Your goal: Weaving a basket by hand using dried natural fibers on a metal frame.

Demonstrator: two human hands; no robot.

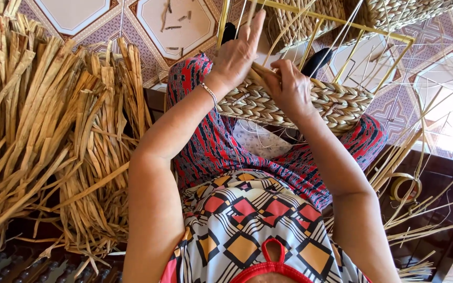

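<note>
Bright daylight throughout, strongest from the right, where a blown-out white patch on the tiled floor (pixel 446 105) washes out the pattern. Soft shadow under the woven basket (pixel 310 102) and along the dark bottom-left corner. Sharp focus in the centre; wide-angle bending at the edges, with dried straw bundles (pixel 38 131) stretched and slightly soft.
</note>
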